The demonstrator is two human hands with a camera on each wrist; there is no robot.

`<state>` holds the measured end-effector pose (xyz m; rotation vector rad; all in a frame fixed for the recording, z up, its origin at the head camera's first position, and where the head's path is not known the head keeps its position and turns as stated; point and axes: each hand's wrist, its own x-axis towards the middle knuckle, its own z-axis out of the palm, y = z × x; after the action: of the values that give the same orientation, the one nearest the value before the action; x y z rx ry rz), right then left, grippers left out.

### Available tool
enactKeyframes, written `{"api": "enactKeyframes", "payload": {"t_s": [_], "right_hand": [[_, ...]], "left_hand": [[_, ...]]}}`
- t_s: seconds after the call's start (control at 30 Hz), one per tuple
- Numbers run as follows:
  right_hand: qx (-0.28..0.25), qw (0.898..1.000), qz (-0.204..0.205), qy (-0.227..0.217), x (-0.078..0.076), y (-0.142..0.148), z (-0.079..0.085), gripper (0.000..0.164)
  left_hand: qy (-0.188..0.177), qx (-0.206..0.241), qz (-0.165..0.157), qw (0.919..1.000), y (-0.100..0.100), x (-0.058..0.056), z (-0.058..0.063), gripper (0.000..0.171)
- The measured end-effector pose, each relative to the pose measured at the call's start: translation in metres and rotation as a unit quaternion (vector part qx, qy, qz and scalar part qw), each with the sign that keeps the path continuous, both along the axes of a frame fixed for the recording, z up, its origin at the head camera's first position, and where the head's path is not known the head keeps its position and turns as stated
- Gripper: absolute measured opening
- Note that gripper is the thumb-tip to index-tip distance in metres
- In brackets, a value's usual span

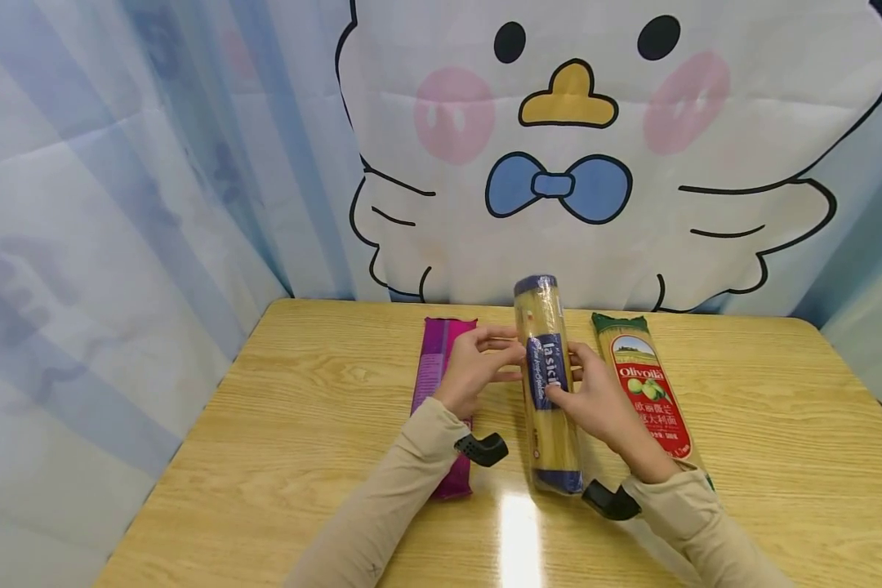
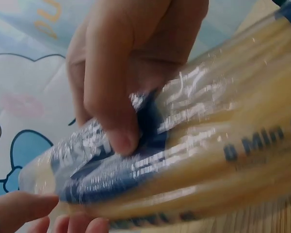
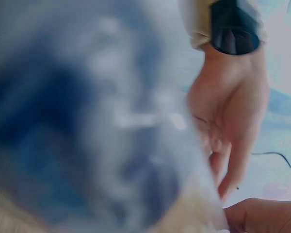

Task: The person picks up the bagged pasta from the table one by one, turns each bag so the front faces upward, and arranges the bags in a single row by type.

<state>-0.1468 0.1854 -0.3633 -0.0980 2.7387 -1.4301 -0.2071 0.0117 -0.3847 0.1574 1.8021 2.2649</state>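
Observation:
A clear packet of spaghetti [image 1: 547, 437] with blue ends and a blue label stands tilted in the head view, above the middle of the table. My right hand [image 1: 595, 396] grips its right side, thumb across the front near the label; in the left wrist view the right hand [image 2: 131, 63] reaches over the packet. At the packet's left edge is my left hand [image 1: 478, 367], fingers fairly straight, their tips at the wrapper. Whether they press on it is hard to tell. The packet [image 3: 87, 121] fills much of the right wrist view, blurred, with the left hand [image 3: 228, 107] beyond it.
A purple packet [image 1: 429, 376] lies on the wooden table [image 1: 301, 408], partly behind the left forearm. On the right lies a spaghetti packet with a red label [image 1: 650, 400] and green ends, partly covered by the right wrist. A printed curtain [image 1: 559, 253] hangs behind the table.

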Motion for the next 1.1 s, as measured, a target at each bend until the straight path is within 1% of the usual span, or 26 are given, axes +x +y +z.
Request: {"api": "enactKeyframes", "payload": {"t_s": [0.13, 0.27, 0.37, 0.43, 0.5, 0.57, 0.67, 0.8, 1.0, 1.1], "right_hand": [[-0.038, 0.999, 0.007, -0.026, -0.001, 0.001, -0.001, 0.07], [-0.061, 0.997, 0.012, -0.04, -0.001, 0.001, 0.0, 0.072], [-0.071, 0.996, 0.016, -0.047, -0.001, 0.001, 0.0, 0.074], [-0.074, 0.996, 0.019, -0.047, -0.002, 0.002, 0.0, 0.074], [-0.077, 0.996, 0.022, -0.044, -0.002, 0.003, -0.001, 0.074], [-0.079, 0.996, 0.026, -0.04, -0.002, 0.003, -0.002, 0.073], [-0.083, 0.995, 0.031, -0.041, -0.004, 0.004, -0.004, 0.072], [-0.083, 0.994, 0.039, -0.052, -0.006, 0.007, -0.007, 0.075], [-0.069, 0.995, 0.049, -0.055, -0.005, 0.014, -0.009, 0.074], [-0.063, 0.995, 0.054, -0.054, -0.005, 0.015, -0.009, 0.073]], "left_hand": [[-0.004, 0.0, -0.021, 0.9998, -0.007, -0.003, -0.007, 0.036], [-0.027, -0.007, -0.048, 0.9985, -0.01, -0.005, -0.012, 0.043], [-0.036, -0.018, -0.075, 0.9964, -0.011, -0.005, -0.015, 0.048], [-0.032, -0.026, -0.087, 0.9953, -0.011, -0.006, -0.016, 0.05], [-0.029, -0.033, -0.092, 0.9948, -0.01, -0.006, -0.017, 0.05], [-0.029, -0.037, -0.085, 0.9953, -0.01, -0.007, -0.018, 0.05], [-0.035, -0.038, -0.063, 0.9967, -0.009, -0.007, -0.017, 0.047], [-0.052, -0.036, -0.043, 0.9971, -0.009, -0.006, -0.016, 0.045], [-0.07, -0.025, -0.01, 0.9972, -0.009, -0.004, -0.011, 0.046], [-0.077, -0.028, 0.001, 0.9966, -0.009, -0.003, -0.01, 0.046]]}}
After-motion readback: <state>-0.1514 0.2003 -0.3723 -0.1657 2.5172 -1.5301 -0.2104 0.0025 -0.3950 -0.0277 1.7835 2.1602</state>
